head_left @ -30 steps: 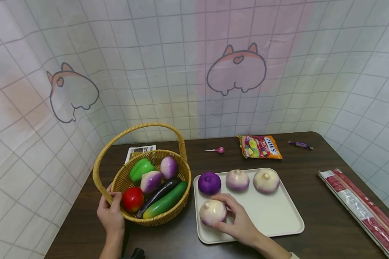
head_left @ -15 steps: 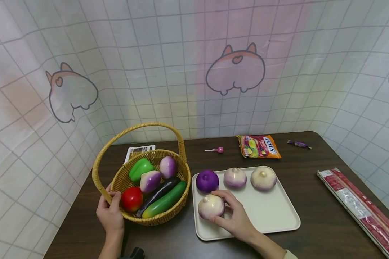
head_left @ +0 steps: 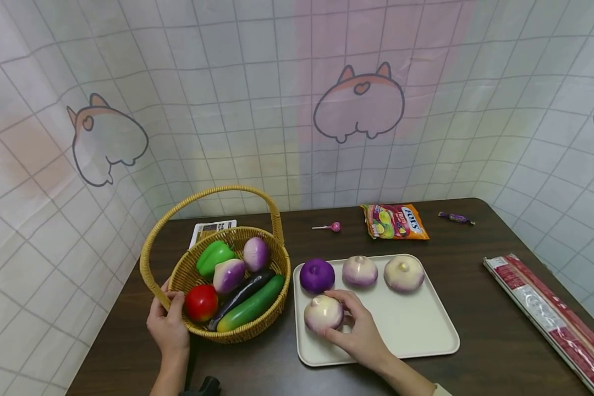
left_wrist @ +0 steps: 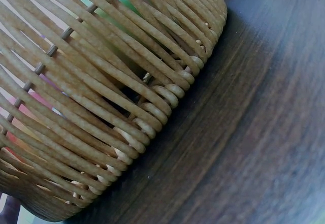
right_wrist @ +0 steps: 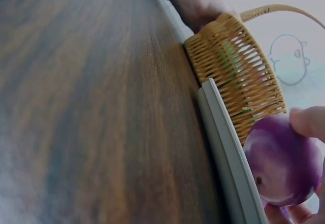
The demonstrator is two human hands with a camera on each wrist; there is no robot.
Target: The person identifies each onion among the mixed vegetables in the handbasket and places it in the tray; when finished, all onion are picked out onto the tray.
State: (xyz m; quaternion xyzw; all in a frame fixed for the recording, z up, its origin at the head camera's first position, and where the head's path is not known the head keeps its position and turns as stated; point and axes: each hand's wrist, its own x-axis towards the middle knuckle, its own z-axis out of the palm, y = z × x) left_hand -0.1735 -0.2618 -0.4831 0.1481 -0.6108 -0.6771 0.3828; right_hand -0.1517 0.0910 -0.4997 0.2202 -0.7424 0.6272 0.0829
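In the head view my right hand [head_left: 356, 330] holds a white-and-purple onion [head_left: 324, 314] at the front left of a cream tray [head_left: 406, 335], thumb and fingers round its right side. The right wrist view shows the onion's purple underside [right_wrist: 282, 158] beside the tray rim [right_wrist: 228, 153]. Along the tray's back stand a deep purple onion [head_left: 317, 276] and two pale ones [head_left: 359, 271]. My left hand [head_left: 169, 325] grips the wicker basket [head_left: 242, 334] at its left rim, near the handle's foot. Inside lie a green pepper [head_left: 215, 258], a tomato [head_left: 201, 303], an eggplant [head_left: 241, 297], a cucumber [head_left: 251, 311] and two purple-white vegetables [head_left: 229, 276].
Behind the tray are a lollipop [head_left: 334, 226], a candy bag [head_left: 395, 221] and a purple-wrapped sweet [head_left: 456, 218]. A long red packet [head_left: 549, 319] lies at the right. Some printed card [head_left: 213, 227] shows behind the basket. A patterned curtain [head_left: 227, 110] surrounds the table.
The tray and its onions have shifted slightly left and away from me. My right hand keeps its hold on the onion; my left hand and the basket have hardly moved.
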